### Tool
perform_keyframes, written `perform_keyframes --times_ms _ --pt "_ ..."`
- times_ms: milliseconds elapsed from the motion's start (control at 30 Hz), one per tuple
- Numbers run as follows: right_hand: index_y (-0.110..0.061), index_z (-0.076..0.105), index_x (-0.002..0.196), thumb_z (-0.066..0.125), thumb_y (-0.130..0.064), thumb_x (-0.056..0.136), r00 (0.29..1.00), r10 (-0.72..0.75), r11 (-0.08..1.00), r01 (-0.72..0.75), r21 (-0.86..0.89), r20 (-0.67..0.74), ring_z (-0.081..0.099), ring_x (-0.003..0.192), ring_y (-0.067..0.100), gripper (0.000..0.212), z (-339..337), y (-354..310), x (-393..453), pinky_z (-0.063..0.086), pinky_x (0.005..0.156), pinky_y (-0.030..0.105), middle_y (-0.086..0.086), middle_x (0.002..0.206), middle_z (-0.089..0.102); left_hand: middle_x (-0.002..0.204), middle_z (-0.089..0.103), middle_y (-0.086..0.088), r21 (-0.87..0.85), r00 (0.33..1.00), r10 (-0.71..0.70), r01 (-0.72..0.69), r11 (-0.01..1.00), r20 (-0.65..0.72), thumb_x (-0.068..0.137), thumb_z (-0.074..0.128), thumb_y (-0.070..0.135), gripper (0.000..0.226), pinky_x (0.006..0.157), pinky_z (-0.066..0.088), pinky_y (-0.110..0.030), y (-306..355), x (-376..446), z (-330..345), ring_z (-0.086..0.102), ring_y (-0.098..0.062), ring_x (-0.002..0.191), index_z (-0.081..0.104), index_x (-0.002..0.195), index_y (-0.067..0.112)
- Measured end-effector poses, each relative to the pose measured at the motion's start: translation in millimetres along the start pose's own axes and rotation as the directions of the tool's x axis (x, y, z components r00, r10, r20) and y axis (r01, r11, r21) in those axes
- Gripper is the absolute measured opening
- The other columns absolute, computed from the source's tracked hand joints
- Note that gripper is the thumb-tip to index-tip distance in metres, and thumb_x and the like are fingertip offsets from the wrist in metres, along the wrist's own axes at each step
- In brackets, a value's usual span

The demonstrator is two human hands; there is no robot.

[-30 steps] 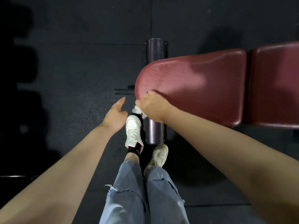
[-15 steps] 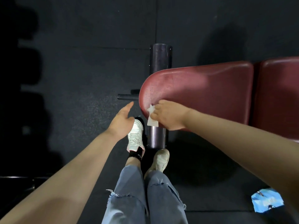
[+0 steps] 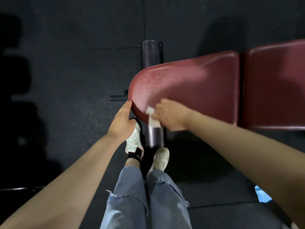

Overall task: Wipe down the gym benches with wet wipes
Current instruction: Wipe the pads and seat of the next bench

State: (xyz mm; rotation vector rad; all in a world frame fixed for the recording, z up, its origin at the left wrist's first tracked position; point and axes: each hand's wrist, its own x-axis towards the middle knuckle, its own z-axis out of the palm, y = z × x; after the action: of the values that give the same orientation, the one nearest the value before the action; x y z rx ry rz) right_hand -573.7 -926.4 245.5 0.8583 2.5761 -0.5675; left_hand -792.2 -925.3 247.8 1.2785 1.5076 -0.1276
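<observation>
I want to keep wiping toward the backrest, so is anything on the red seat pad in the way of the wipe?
Nothing visible. The right hand holds the wet wipe at the red seat pad's near edge, and the pad's surface toward the backrest pad is bare. The left hand only touches the rounded end.

1. The room is dim; the dark floor [image 3: 74, 66] swallows most detail, and the far left sinks into near black.
2. Light falls from above, leaving a soft pale sheen across the red seat pad [image 3: 189, 83].
3. A broad shadow lies on the floor beyond the pad, and another under it.
4. The right hand [image 3: 171, 115] and the wipe [image 3: 152, 119] are smeared by motion blur.
5. The forearms bulge and stretch toward the lower corners from the wide lens.
</observation>
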Motion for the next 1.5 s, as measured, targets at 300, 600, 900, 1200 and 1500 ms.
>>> perform_keyframes --times_ms 300,600,900,1200,1500 --pt "-0.010 0.063 0.107 0.060 -0.011 0.069 0.785 0.579 0.812 -0.531 0.244 -0.219 0.058 0.084 0.030 0.039 -5.1 24.5 2.7 0.037 0.082 0.037 0.014 0.097 0.065 0.165 0.002 0.008 0.169 0.998 0.013 -0.004 0.986 -0.054 0.090 0.046 0.006 0.079 0.123 0.017 -0.043 9.1 -2.1 14.7 0.002 -0.014 0.151 0.010 0.159 0.021" --pt "-0.013 0.059 0.108 0.052 -0.012 0.075 0.791 0.558 0.821 -0.570 0.028 -0.250 0.054 0.085 0.032 0.033 -27.9 86.3 -7.2 0.031 0.076 0.038 0.014 0.096 0.064 0.165 -0.007 0.008 0.393 0.989 0.149 -0.137 0.909 0.002 0.089 0.045 0.006 0.082 0.124 0.008 -0.043 30.5 -3.0 29.3 -0.004 -0.014 0.151 0.005 0.158 0.024" --pt "-0.009 0.063 0.082 0.069 -0.007 0.056 0.799 0.569 0.819 -0.530 0.218 -0.195 0.050 0.062 0.028 0.027 35.9 -37.9 -84.7 0.023 0.065 0.036 0.006 0.065 0.058 0.166 -0.003 0.005 0.409 0.987 0.160 -0.133 0.903 -0.030 0.089 0.049 0.009 0.081 0.124 0.009 -0.042 38.3 -4.9 31.9 0.001 -0.017 0.152 0.009 0.158 0.023" --pt "-0.015 0.058 0.105 0.063 -0.038 0.082 0.471 0.853 0.519 -0.808 0.278 -0.224 0.057 0.094 0.029 0.033 -27.3 72.7 -29.3 0.038 0.084 0.039 0.005 0.095 0.065 0.166 -0.001 0.003 0.446 0.972 0.228 -0.177 0.877 -0.063 0.088 0.050 0.008 0.081 0.124 0.010 -0.041 45.0 -2.7 46.3 0.001 -0.018 0.152 0.012 0.158 0.020" --pt "-0.014 0.062 0.088 0.074 -0.019 0.069 0.523 0.826 0.562 -0.735 0.380 -0.210 0.055 0.071 0.026 0.023 39.6 -24.0 -85.6 0.032 0.071 0.035 0.001 0.072 0.063 0.166 -0.001 0.004 0.475 0.950 0.310 -0.261 0.840 -0.026 0.087 0.050 0.005 0.082 0.124 0.010 -0.042 60.4 -3.4 64.5 0.001 -0.019 0.152 0.011 0.158 0.021"
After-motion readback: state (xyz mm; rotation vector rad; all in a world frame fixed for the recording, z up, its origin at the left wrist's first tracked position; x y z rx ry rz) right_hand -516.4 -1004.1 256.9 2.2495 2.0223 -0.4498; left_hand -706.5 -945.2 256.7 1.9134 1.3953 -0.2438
